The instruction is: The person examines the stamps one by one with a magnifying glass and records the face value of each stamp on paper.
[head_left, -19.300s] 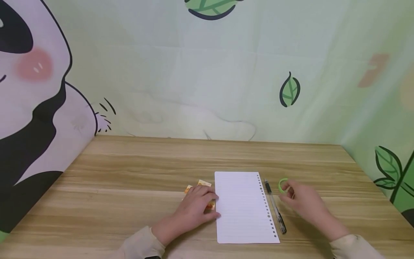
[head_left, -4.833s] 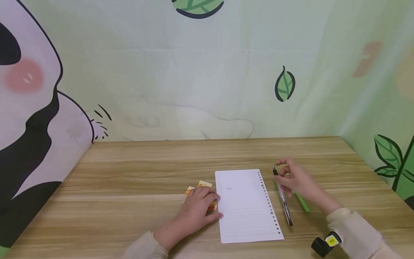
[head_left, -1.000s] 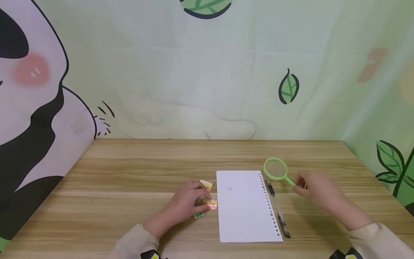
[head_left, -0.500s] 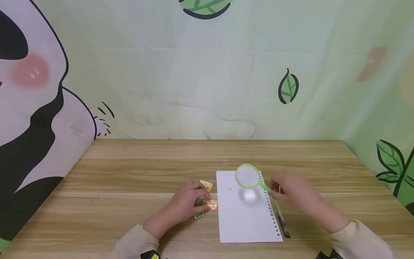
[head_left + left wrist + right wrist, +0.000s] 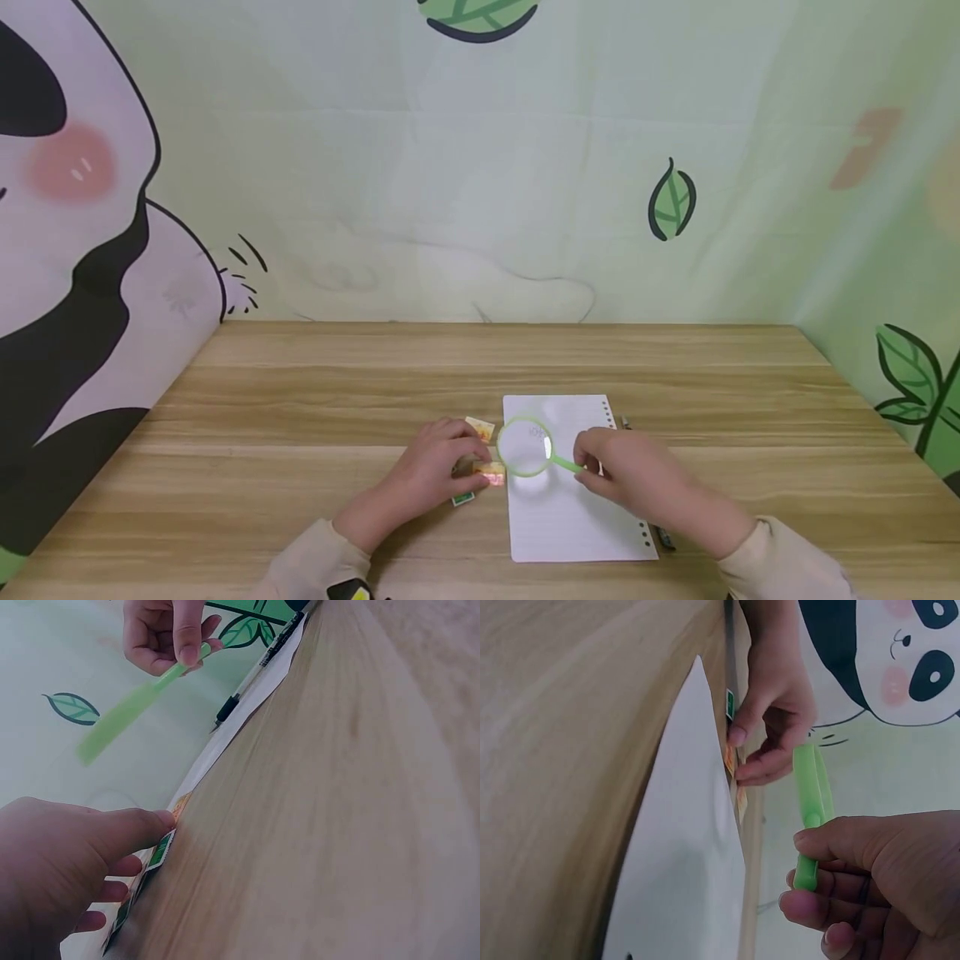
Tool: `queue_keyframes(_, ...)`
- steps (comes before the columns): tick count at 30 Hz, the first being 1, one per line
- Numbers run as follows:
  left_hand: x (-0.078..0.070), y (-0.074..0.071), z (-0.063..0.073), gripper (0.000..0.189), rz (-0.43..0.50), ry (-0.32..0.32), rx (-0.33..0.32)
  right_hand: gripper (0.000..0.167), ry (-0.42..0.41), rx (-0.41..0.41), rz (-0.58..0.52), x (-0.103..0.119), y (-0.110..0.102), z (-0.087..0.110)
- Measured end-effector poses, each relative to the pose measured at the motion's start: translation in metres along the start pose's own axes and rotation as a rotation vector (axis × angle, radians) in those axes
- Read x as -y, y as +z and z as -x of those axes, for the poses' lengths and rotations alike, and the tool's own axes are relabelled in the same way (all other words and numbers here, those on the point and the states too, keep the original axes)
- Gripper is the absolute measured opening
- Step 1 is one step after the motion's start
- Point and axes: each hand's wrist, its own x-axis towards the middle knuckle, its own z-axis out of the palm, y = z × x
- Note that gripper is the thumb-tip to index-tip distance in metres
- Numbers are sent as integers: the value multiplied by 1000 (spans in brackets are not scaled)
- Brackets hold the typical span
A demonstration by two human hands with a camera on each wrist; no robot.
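My right hand pinches the short handle of a green-rimmed magnifying glass. Its lens hovers over the left part of a lined loose-leaf sheet, across small handwriting near the top. In the right wrist view, thumb and fingers grip the green handle. Just left of the sheet, my left hand rests with relaxed fingertips on small stamp-like papers. A yellow one, an orange one and a green one show around the fingers, partly covered.
A black-gripped pen lies along the sheet's punched right edge, mostly hidden behind my right hand. The wooden table meets a printed cloth backdrop with a panda and leaves.
Writing has appeared on the formerly blank sheet. The pen, held earlier, now lies down. My right hand has carried the magnifying glass leftward over the page; my left hand shifted slightly left, uncovering the green paper.
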Motion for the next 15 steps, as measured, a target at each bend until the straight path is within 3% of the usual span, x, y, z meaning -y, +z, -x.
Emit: queue_keyframes(15, -1, -1, 0, 24, -18, -39, 35, 15, -122, -41, 143, 16, 19, -6)
